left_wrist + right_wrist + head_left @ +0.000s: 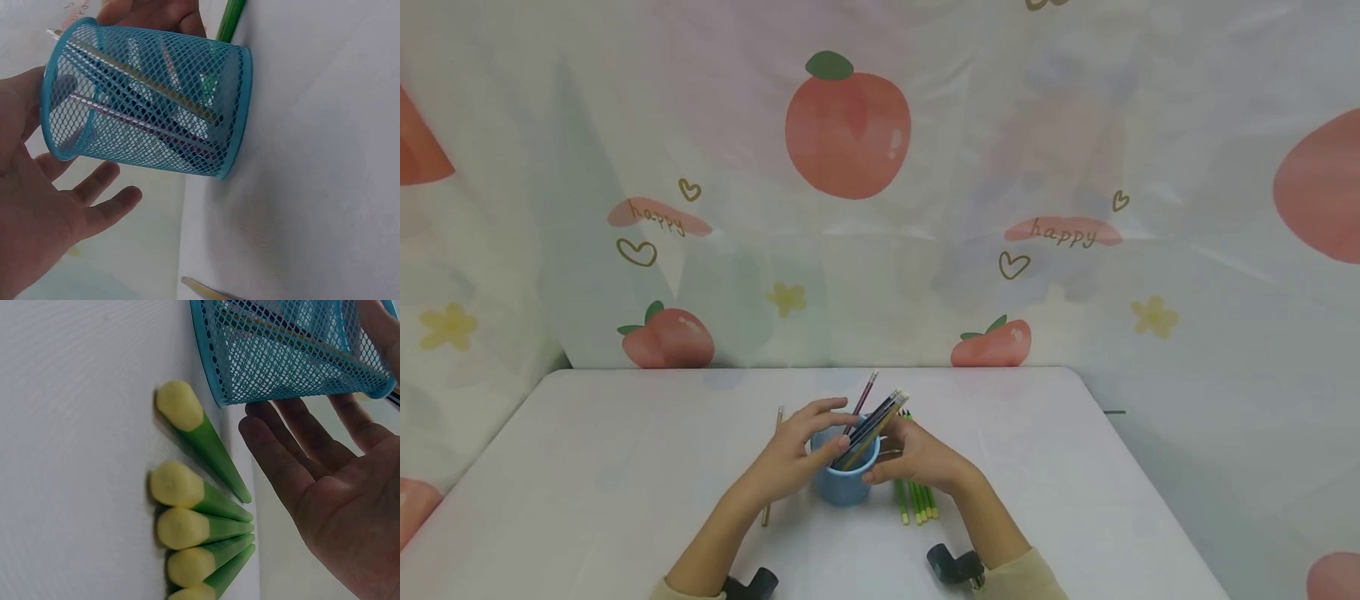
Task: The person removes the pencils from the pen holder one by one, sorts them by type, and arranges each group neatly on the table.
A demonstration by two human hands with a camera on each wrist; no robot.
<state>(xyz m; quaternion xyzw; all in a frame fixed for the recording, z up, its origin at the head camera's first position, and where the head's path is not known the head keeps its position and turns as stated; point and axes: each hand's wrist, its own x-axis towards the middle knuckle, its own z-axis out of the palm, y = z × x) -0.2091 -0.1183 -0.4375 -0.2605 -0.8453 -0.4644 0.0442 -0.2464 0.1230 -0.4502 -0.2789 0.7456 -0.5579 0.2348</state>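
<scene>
A light-blue, round cup of metal mesh (844,490) stands upright on the white-covered counter (625,467), between the person's two hands. In it is a cluster of slim pencils: one purple pencil (865,392) leaning toward the far rim, and several dark pencils (876,417) bunched with a yellow-gold pencil (150,82), all slanting to the right with their upper ends above the rim. Through the mesh their lower ends show down by the base; the exact number cannot be told.

The left hand (793,454) is spread wide at the cup's left side, its thumb over the mouth beside the bunch. The right hand (925,454) lies loosely open at the right wall, thumb toward the near side.

Just right of the cup, five green pencils with pale-yellow ends (181,528) lie on the counter, one slightly apart from four. A thin gold-coloured pencil (766,513) lies to the left, partly hidden by the left hand.
</scene>
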